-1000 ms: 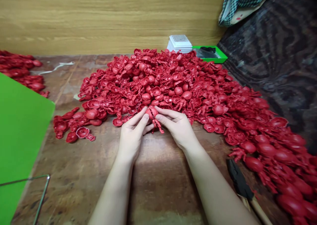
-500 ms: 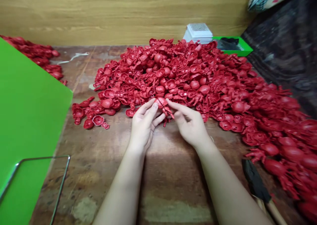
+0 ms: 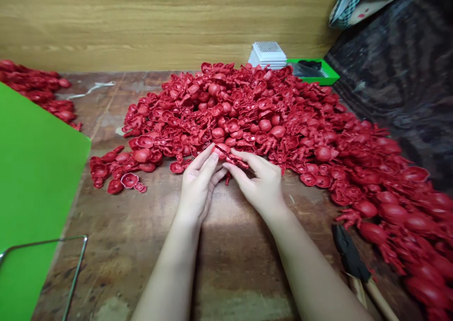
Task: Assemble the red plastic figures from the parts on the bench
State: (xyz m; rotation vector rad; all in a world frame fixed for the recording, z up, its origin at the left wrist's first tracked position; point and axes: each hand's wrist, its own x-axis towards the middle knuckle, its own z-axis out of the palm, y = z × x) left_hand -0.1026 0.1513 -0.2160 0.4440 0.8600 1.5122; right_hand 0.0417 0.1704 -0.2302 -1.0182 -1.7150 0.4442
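Observation:
My left hand (image 3: 198, 183) and my right hand (image 3: 260, 182) meet at the near edge of a big heap of red plastic parts (image 3: 279, 123). Together they pinch one small red plastic piece (image 3: 223, 152), a rounded shell with thin legs sticking out. The fingers of both hands are closed on it. Both forearms reach in from the bottom of the view over the worn wooden table (image 3: 226, 255).
A green board (image 3: 31, 179) with a metal wire frame (image 3: 67, 274) lies at the left. More red parts (image 3: 38, 90) lie at the far left. A hammer (image 3: 354, 264) rests at the lower right. A white box (image 3: 268, 53) and green tray (image 3: 314, 71) stand by the wooden wall.
The view has swung left and right while both hands stayed on the red piece. The fingers have shifted slightly on it, and the piece has been turned a little.

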